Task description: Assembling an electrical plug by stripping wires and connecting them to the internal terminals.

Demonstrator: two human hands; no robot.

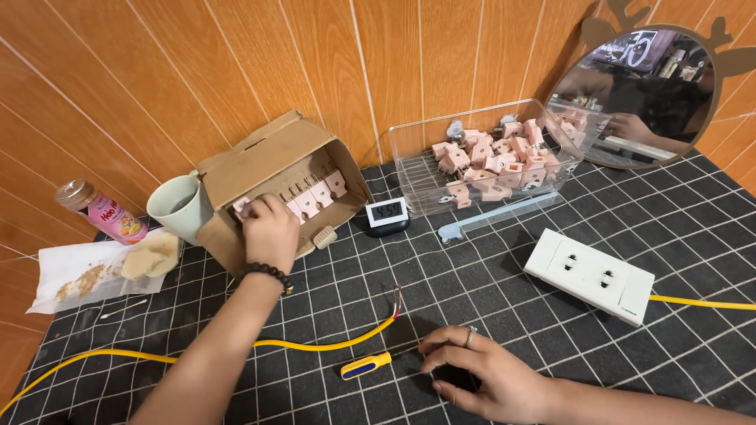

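The left hand (269,230) is placed inside the tipped cardboard box (272,169), fingers pinched on a pink plug (242,206); more pink plugs (315,193) are lined just beyond it. The right hand (484,378) is laid flat on the checked mat (551,315), grasping nothing. A yellow-handled screwdriver (368,364) lies just beside its fingertips, a white socket block (591,275) farther off.

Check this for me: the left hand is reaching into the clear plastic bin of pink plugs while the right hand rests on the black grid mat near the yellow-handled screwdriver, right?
Not quite. In the head view the left hand is reaching into the brown cardboard box, where pink plugs sit in a row, not the clear plastic bin. The right hand does rest on the black grid mat near the yellow-handled screwdriver.
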